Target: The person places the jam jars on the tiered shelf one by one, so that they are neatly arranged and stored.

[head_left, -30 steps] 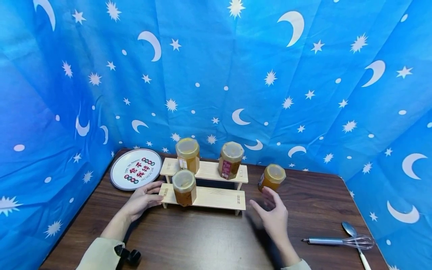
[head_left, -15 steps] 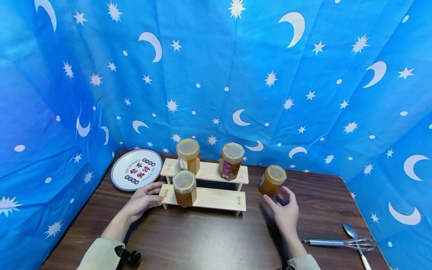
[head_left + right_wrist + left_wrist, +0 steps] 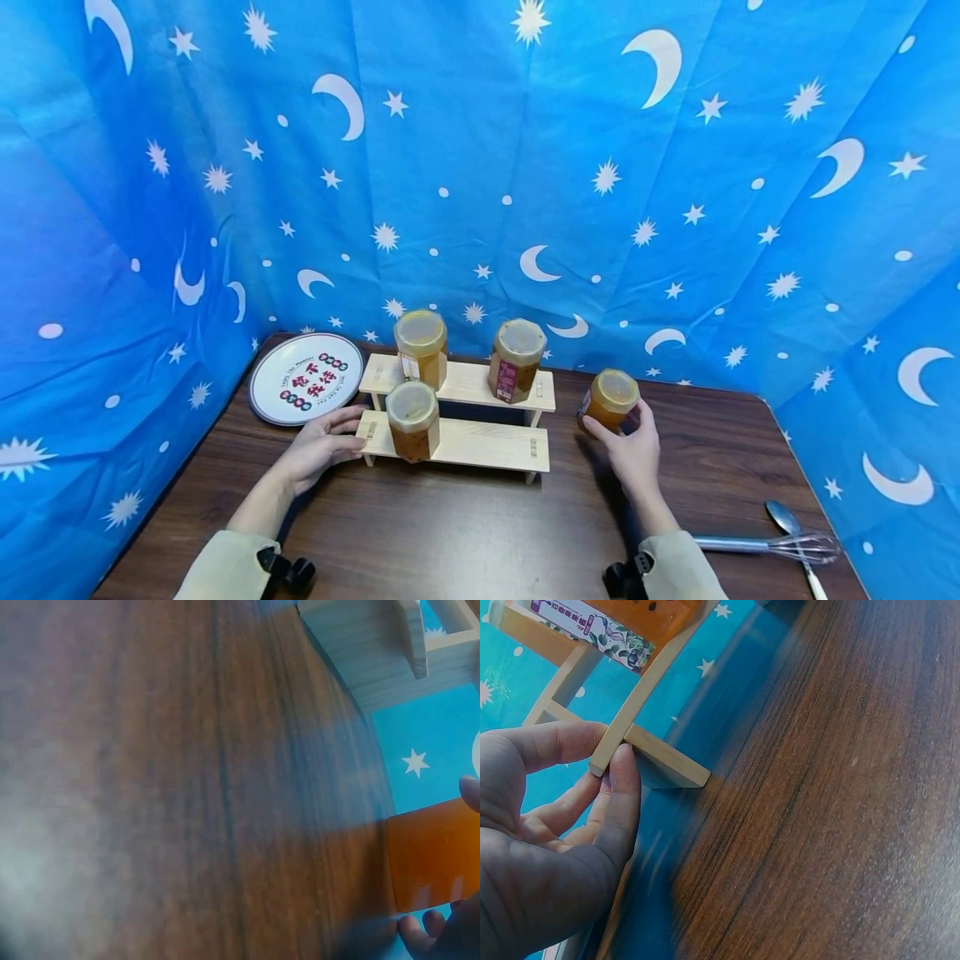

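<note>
My left hand (image 3: 318,452) pinches the left end of the lower board of a two-tier wooden rack (image 3: 480,442). In the left wrist view, thumb and fingers meet on both faces of that board end (image 3: 630,712). To the right of the rack, my right hand (image 3: 634,457) grips an amber hexagonal jar (image 3: 604,410) with a pale lid, standing on the table. The right wrist view shows the jar's orange side (image 3: 431,851) between thumb and fingers. One brown jar (image 3: 414,433) stands on the lower board. A yellow jar (image 3: 422,350) and a red-labelled jar (image 3: 516,362) occupy the upper board.
A white plate (image 3: 300,383) with red lettering lies left of the rack. At the right, a whisk (image 3: 802,547) crosses a spoon (image 3: 783,517). The brown wooden table (image 3: 450,533) backs onto a blue star-and-moon cloth (image 3: 480,167).
My right hand has moved right around the amber jar, closing from a loose reach into a grip on it. My left hand stays on the rack's end.
</note>
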Available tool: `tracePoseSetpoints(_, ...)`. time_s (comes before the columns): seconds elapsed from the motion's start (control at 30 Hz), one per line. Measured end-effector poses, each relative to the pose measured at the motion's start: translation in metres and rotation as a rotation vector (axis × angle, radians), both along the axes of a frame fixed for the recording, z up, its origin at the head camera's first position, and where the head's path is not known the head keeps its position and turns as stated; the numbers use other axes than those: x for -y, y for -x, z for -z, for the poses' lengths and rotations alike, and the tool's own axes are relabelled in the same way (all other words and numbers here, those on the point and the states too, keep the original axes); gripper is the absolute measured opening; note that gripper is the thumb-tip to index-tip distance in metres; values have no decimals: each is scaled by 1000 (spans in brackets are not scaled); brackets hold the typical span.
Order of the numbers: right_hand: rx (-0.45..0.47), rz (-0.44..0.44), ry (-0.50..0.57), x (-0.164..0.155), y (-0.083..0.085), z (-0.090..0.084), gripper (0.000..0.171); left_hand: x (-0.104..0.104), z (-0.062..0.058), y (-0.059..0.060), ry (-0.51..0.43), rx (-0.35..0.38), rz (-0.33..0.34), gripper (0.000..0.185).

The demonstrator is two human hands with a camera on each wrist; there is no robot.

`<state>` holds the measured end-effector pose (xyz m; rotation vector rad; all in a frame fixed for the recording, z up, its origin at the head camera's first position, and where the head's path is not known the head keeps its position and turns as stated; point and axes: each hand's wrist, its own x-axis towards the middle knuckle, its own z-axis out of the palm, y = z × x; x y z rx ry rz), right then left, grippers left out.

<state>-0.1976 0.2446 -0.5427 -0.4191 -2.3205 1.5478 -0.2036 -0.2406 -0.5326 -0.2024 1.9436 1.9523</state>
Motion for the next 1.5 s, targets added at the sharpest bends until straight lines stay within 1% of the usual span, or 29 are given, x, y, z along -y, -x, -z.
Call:
tracePoseSetpoints(0.13, -2, 15, 15, 1, 4, 2, 84, 0, -1, 0, -1, -3, 0, 74)
tracePoseSetpoints(0.37, -44, 46, 26, 0, 10, 4, 79, 0, -1, -2, -33, -26, 26, 75)
tracePoseSetpoints(0.8, -18, 48, -23, -5, 12, 3, 77, 1, 1, -1, -30, -22, 19, 74)
tracePoseSetpoints(0.97, -21, 38, -28, -4, 6, 1, 78, 0, 1, -1, -32, -14, 14, 75)
tracePoseSetpoints(1.17, -37, 15, -28, -2, -5, -7, 78, 0, 1, -1, -31, -18, 18, 75)
tracePoseSetpoints(1.5, 6, -73, -47, 4, -32, -32, 81, -1, 2, 0, -18, -3, -2, 73)
